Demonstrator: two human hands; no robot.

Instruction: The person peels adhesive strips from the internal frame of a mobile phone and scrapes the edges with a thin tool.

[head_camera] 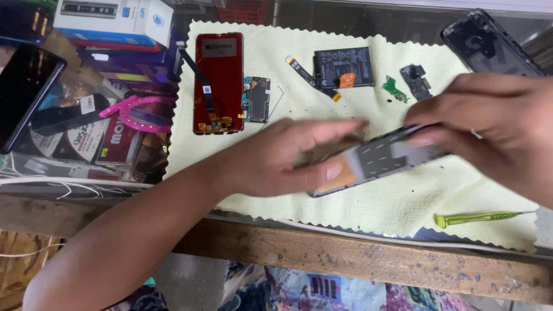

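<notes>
Phone stripped: battery, boards and red screen panel laid beyond hands | phone frame gripped between left hand and right hand above yellow cloth | green screwdriver idle below right hand | reassembly apparently pending

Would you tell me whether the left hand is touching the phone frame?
Touching: the head view shows the left hand with its thumb pressed on the phone frame.

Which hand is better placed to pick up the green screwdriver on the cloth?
Probably the right hand: the green screwdriver lies just below it, on the right side. The left hand is farther away and grips the phone frame.
</notes>
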